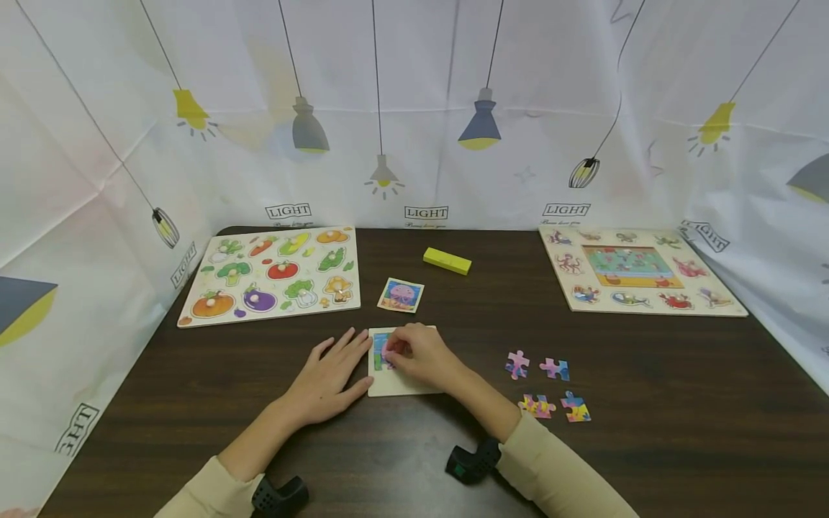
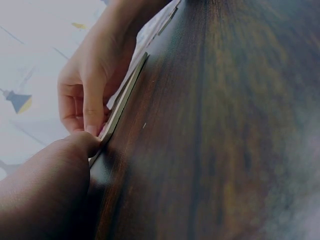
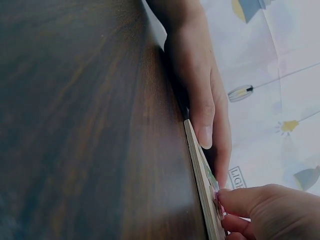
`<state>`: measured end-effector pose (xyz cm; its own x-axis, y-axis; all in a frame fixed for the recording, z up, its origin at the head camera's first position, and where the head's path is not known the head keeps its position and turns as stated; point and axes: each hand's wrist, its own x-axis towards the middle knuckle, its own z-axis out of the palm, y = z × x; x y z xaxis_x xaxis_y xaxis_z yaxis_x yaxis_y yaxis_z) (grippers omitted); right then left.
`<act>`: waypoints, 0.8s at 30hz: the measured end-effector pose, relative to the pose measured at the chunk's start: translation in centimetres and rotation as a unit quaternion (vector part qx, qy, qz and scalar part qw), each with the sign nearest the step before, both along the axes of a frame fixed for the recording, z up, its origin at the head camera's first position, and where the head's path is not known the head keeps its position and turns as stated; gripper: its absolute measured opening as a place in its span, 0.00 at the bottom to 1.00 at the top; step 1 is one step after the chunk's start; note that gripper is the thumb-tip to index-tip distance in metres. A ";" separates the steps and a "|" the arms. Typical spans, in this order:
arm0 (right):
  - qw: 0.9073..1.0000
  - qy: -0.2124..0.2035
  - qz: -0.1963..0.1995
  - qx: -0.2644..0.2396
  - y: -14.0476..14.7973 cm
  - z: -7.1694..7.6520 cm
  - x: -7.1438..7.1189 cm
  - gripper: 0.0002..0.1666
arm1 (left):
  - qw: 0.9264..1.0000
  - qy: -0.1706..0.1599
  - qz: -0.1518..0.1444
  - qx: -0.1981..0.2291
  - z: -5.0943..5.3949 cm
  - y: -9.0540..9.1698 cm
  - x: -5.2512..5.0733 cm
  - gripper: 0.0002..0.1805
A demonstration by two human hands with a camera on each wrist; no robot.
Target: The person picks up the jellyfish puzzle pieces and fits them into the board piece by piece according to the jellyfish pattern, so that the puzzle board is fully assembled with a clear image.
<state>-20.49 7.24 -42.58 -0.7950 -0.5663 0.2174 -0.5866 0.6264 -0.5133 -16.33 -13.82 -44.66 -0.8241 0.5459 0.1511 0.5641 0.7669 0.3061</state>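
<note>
The left hand [image 1: 329,380], straight-fingered, is touching a board [image 1: 390,387] well off the table's far edge [image 1: 395,248], the right hand [image 1: 424,356] pinching a pink piece [image 1: 385,353].

"What's midway along the worktop [image 1: 388,460]?"

"A small puzzle board [image 1: 398,386]. The left hand [image 1: 332,378] lies against its left edge; the right hand [image 1: 424,354] pinches a pink piece [image 1: 385,351] on it."

"To the right?"

"Four loose jigsaw pieces [image 1: 576,410]. Farther off, a picture card [image 1: 401,296] near a yellow block [image 1: 447,261]."
</note>
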 end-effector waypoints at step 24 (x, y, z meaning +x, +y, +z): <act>1.000 0.017 -0.021 -0.009 -0.3 -0.4 0.2 0.05 | 1.000 0.010 -0.002 -0.002 0.0 0.1 0.1 0.35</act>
<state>-20.25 6.94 -43.02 -0.8100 -0.5283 0.2547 -0.5774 0.6422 -0.5042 -16.27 -13.72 -44.61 -0.8186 0.5498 0.1663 0.5734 0.7654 0.2920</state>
